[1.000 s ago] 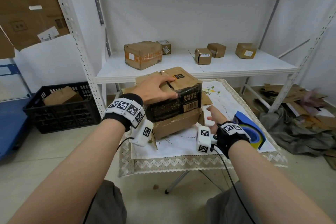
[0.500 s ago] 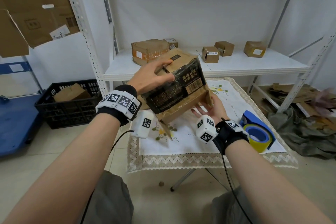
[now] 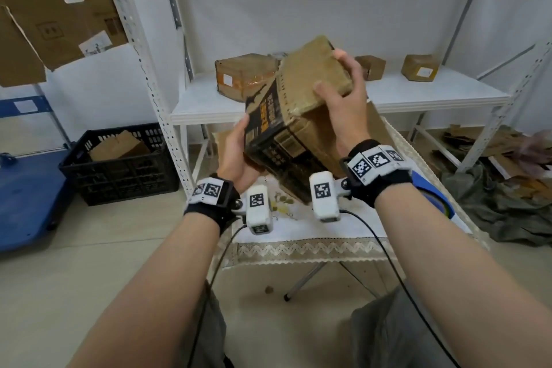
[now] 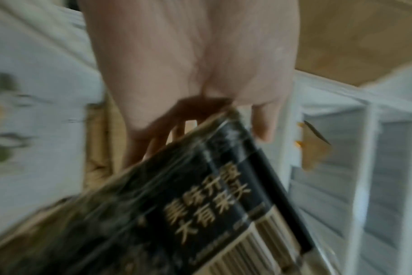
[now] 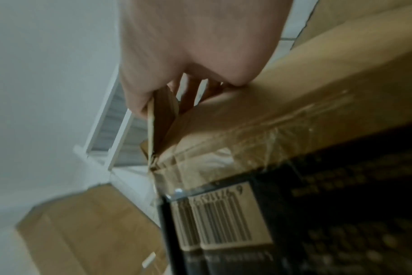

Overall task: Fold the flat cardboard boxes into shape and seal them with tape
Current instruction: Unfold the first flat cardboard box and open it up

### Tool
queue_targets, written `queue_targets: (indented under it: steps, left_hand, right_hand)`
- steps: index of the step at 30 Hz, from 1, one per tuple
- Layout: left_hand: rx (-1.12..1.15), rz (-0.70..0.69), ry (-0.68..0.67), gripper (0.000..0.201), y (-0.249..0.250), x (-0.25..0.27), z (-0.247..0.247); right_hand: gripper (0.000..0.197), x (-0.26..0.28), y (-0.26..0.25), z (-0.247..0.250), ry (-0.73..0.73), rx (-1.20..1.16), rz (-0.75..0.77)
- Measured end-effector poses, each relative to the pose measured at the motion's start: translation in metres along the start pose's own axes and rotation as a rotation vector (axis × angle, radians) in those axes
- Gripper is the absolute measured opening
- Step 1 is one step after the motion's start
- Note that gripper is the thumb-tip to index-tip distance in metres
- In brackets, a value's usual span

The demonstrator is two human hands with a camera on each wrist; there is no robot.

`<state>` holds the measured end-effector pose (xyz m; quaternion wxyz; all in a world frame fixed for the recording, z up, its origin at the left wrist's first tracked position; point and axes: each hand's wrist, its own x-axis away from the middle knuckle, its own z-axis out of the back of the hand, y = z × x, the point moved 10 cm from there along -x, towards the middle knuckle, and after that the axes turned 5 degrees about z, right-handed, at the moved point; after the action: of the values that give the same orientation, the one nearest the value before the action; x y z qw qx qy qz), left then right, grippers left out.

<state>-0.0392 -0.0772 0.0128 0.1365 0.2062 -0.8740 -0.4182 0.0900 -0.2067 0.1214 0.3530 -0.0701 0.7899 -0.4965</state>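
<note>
A taped cardboard box (image 3: 277, 140) with black printed sides hangs tilted in the air above the table, its plain brown end turned up and toward me. My left hand (image 3: 236, 152) cradles its lower left side, thumb on the front edge and fingers behind. My right hand (image 3: 343, 104) grips the raised brown end between thumb and fingers. The left wrist view shows the left hand (image 4: 188, 55) with fingers running under the box (image 4: 200, 214). In the right wrist view the right hand (image 5: 188, 46) pinches a flap edge of the box (image 5: 294, 130).
A blue tape dispenser (image 3: 436, 197) lies on the white tablecloth (image 3: 298, 230), partly behind my right wrist. Flat cardboard (image 3: 373, 125) lies under the box. Sealed boxes (image 3: 245, 75) stand on the white shelf (image 3: 418, 92). A black crate (image 3: 119, 164) and a blue cart (image 3: 27, 197) stand at the left.
The box has come up off the table and turned on end. My left hand went from its top to its lower side; my right hand moved from beneath to the upper end.
</note>
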Motion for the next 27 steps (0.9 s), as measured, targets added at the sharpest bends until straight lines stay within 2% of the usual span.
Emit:
queue_targets:
  steps: [3, 8, 11, 14, 16, 18, 19, 21, 24, 27]
  left_hand:
    - [0.094, 0.117, 0.120, 0.058, -0.042, 0.008, 0.025]
    - [0.096, 0.216, 0.292, 0.052, -0.092, 0.019, 0.068]
    - [0.039, 0.281, 0.370, 0.045, -0.108, 0.021, 0.090]
    - [-0.141, 0.200, 0.466, 0.033, -0.091, 0.020, 0.109]
    - [-0.345, 0.113, 0.510, 0.032, -0.067, 0.022, 0.117]
    - [-0.529, 0.028, 0.456, 0.042, -0.042, 0.023, 0.106]
    - [-0.592, -0.018, 0.402, 0.040, -0.029, 0.025, 0.093]
    - [-0.628, -0.076, 0.298, 0.042, -0.005, 0.030, 0.064]
    - [-0.579, -0.097, 0.277, 0.061, 0.022, 0.030, 0.040]
    - [-0.665, -0.062, 0.304, 0.069, 0.036, 0.024, 0.026]
  right_hand:
    - [0.058, 0.006, 0.000, -0.021, -0.167, 0.268, 0.104]
    - [0.064, 0.032, 0.031, -0.054, -0.461, 0.547, 0.049]
    - [0.066, 0.046, 0.043, -0.065, -0.553, 0.637, 0.045]
    - [0.069, 0.053, 0.049, -0.078, -0.636, 0.728, 0.038]
    - [0.070, 0.059, 0.054, -0.086, -0.695, 0.737, -0.006]
    - [0.071, 0.064, 0.058, -0.091, -0.721, 0.723, -0.044]
    - [0.073, 0.067, 0.059, -0.094, -0.722, 0.713, -0.055]
    - [0.073, 0.070, 0.061, -0.098, -0.700, 0.663, -0.078]
    - [0.055, 0.069, 0.058, -0.096, -0.615, 0.582, -0.116]
    - [0.041, 0.059, 0.051, -0.088, -0.554, 0.621, -0.084]
